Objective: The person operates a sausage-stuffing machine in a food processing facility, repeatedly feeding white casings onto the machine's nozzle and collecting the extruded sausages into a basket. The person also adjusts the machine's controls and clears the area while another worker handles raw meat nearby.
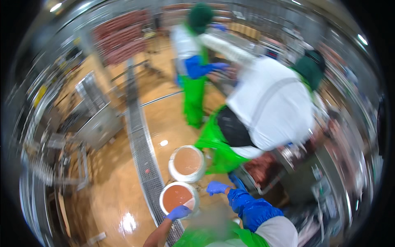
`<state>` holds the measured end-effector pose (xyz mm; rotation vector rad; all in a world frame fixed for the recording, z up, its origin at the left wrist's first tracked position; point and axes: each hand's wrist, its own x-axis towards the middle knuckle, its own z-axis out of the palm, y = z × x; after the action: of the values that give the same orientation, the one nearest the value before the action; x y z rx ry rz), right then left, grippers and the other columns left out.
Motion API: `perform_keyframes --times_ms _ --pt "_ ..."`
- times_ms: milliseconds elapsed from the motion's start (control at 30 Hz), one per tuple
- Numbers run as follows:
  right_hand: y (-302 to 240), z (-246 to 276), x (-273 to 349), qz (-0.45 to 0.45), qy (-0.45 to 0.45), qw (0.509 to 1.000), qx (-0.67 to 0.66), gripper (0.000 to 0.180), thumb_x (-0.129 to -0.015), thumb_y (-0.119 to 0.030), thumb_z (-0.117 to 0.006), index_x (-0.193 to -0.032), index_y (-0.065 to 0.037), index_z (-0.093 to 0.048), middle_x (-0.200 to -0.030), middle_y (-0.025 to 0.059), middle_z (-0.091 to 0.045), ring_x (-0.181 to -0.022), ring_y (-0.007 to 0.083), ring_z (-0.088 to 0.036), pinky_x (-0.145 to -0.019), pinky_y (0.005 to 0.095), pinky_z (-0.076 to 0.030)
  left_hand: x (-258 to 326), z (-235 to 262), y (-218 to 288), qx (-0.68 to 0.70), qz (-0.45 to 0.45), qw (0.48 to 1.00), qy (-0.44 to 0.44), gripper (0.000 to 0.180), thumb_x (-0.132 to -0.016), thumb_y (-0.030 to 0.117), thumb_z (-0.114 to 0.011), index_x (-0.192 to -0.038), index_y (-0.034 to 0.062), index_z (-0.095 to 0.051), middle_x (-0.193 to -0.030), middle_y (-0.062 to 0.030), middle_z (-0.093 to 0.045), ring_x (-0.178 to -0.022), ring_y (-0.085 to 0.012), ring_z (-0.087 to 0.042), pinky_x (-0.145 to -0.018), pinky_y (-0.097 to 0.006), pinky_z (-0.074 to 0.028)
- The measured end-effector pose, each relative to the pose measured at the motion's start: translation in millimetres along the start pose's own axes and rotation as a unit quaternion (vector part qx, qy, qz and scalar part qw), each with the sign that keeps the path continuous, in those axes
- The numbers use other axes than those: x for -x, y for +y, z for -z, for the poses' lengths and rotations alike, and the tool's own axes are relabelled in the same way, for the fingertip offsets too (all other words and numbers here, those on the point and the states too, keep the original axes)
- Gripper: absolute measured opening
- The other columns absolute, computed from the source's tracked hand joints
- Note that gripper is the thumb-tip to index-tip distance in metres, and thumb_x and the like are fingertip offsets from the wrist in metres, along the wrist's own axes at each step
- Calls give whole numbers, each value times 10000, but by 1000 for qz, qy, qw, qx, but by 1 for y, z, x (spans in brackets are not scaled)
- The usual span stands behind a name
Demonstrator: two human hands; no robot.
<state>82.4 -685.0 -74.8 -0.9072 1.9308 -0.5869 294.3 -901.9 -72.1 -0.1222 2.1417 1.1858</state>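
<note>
My left hand [179,212], in a blue-purple glove, is at the near rim of a white bucket [196,201] filled with orange-brown liquid. Its fingers are closed on a flat, pale pink piece [190,203] that I cannot identify, lying over the bucket's edge. My right hand [217,187], gloved alike below a blue sleeve cover [251,208], hangs above the floor just right of the buckets. Its fingers look curled; blur hides whether they hold anything. A second white bucket [200,173] with paler liquid stands directly beyond the first.
A co-worker in white and green [271,103] bends over close on my right, beside a container of red meat [261,168]. Another person [193,74] stands farther off. A floor drain grate [142,152] runs left of the buckets. Metal equipment [98,123] stands left; meat racks [121,37] behind.
</note>
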Motion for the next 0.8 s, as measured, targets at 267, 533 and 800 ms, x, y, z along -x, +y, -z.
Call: perform_keyframes --times_ms 267,533,800 --pt "206 -174 284 -386 216 895 -60 345 -747 -347 -538 -855 -65 -707 -905 152 -671 -818 331 -638 -768 428 -497 -102 -7 113 -130 -116 953 -249 245 -832 192 -543 -970 45 -683 -964 -97 -662 -850 -174 -606 -820 -305 -468" --pt "265 -382 460 -534 340 757 -159 325 -692 -312 -629 -867 -48 -700 -897 184 -666 -837 330 -651 -748 402 -508 -187 -170 268 -363 -205 811 -411 261 -838 252 -561 -966 61 -686 -862 -97 -680 -765 -199 -639 -727 -335 -494" --pt "228 -325 505 -348 391 725 -447 276 -760 -331 -652 -876 -89 -716 -774 56 -688 -642 159 -637 -598 334 -511 -210 -262 396 -462 -331 727 -386 345 -810 377 -546 -806 62 -686 -776 -112 -673 -741 -230 -642 -699 -357 -493"
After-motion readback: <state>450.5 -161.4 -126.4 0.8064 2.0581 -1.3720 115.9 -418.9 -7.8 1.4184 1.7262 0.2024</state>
